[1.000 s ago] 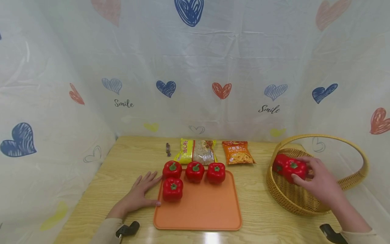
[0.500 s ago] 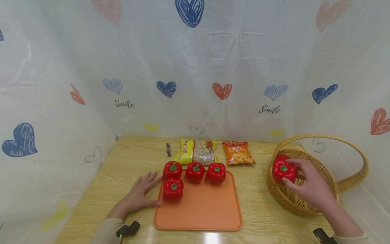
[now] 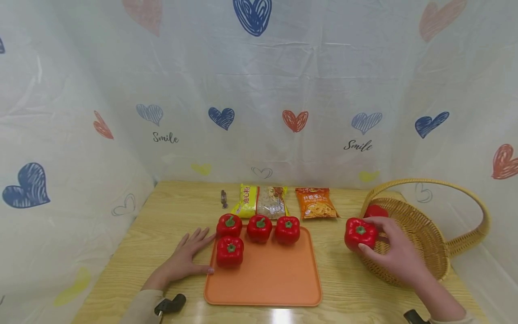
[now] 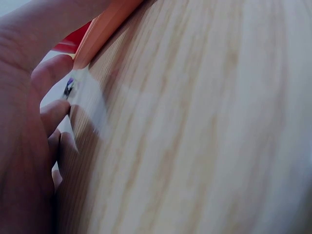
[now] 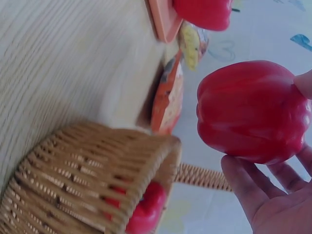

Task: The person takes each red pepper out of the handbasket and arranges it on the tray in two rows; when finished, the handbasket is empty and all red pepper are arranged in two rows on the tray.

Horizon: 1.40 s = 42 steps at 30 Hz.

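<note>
My right hand (image 3: 396, 252) grips a red bell pepper (image 3: 360, 234) with a green stem, held up at the left rim of the wicker basket (image 3: 429, 234). In the right wrist view thumb and fingers clasp the same bell pepper (image 5: 251, 112) from both sides. Another red pepper (image 3: 376, 210) lies inside the basket, partly hidden. My left hand (image 3: 182, 258) rests with fingers spread at the left edge of the orange tray (image 3: 279, 281), its thumb at the rim. Several red peppers (image 3: 259, 228) stand on the tray, three along the back and one (image 3: 229, 252) in front at the left.
Behind the tray lie a yellow-and-clear food packet (image 3: 263, 201) and an orange snack bag (image 3: 316, 202). A small dark wrapped item (image 3: 224, 199) lies to their left. The basket's tall handle (image 3: 477, 202) arches over its right side. A heart-printed curtain surrounds the table.
My right hand has lifted the bell pepper from inside the basket and carried it left past the rim. The left hand and the peppers on the tray stay put.
</note>
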Motion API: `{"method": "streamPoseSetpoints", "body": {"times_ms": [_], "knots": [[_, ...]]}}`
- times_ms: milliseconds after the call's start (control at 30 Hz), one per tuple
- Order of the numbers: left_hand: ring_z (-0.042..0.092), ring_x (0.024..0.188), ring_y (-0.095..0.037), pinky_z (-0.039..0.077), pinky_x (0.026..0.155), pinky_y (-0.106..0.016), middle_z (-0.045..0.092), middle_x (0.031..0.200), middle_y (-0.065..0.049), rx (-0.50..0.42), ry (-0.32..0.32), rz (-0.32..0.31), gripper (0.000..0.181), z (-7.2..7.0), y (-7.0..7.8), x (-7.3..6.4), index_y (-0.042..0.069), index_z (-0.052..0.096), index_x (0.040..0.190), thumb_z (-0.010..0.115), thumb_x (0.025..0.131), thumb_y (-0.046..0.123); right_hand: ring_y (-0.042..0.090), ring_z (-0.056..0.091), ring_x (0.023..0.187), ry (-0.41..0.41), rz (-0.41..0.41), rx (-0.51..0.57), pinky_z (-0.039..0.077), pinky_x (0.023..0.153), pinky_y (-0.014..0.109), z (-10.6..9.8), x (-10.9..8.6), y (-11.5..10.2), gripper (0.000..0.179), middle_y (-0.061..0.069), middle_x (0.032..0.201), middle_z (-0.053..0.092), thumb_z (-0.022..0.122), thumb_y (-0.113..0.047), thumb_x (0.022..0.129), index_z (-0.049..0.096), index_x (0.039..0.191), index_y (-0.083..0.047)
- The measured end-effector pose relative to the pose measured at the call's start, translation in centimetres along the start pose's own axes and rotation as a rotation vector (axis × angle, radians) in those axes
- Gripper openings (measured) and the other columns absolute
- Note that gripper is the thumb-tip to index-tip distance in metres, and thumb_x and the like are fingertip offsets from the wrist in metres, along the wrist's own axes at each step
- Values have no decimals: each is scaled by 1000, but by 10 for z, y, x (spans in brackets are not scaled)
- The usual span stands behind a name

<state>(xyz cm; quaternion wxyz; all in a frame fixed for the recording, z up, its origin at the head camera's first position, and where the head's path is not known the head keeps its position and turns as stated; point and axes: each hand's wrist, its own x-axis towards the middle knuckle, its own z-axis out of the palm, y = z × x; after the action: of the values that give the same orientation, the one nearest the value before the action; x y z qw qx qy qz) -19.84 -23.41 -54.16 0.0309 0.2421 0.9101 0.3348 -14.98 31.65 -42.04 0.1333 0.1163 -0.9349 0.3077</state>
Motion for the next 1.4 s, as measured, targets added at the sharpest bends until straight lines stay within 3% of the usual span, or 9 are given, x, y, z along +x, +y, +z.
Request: {"method": "streamPoseSetpoints", "body": {"times_ms": [133,300,400,600,767,1000,1400], "knots": [[16,151,-49,2,117,-70,33,162,-21,1,2,-2,94,0,1,0,19,47,155,83,76,55,19,62,101,-3,-13,1,61,80,30,9,0,-3,61,5,122,57,89,-23,80,57,130,-10],[17,151,-50,3,116,-70,33,162,-21,1,1,-1,94,-1,1,0,19,47,155,84,76,55,13,63,101,-1,-48,11,62,80,32,21,1,-7,62,3,119,60,90,-24,79,58,130,-10],[17,150,-50,3,116,-70,33,162,-21,0,1,-1,94,-1,1,0,19,46,155,84,76,54,8,61,102,-3,-71,15,61,80,32,28,2,-11,61,1,119,61,90,-23,79,58,129,-11],[17,150,-50,3,116,-70,33,162,-21,3,6,2,95,0,1,0,19,47,155,84,76,55,14,64,102,-25,-88,46,61,82,33,42,3,-17,60,-1,123,60,90,-22,78,58,129,-14],[17,150,-50,4,116,-70,34,161,-21,-1,13,9,94,0,1,0,18,47,154,83,76,54,7,60,105,-33,-115,87,61,82,31,54,5,-20,61,-5,124,61,91,-20,78,59,129,-17],[17,151,-49,3,116,-69,33,162,-21,-3,16,3,94,1,-1,0,20,47,155,83,76,55,12,60,107,-46,-163,110,61,83,36,70,7,-29,56,-4,124,62,89,-24,80,61,128,-17],[16,151,-49,2,117,-68,32,162,-20,-17,7,2,94,0,-1,0,21,46,155,83,76,54,17,61,116,-136,-176,275,60,88,36,97,13,-47,58,-5,126,60,89,-23,80,60,129,-15]]}}
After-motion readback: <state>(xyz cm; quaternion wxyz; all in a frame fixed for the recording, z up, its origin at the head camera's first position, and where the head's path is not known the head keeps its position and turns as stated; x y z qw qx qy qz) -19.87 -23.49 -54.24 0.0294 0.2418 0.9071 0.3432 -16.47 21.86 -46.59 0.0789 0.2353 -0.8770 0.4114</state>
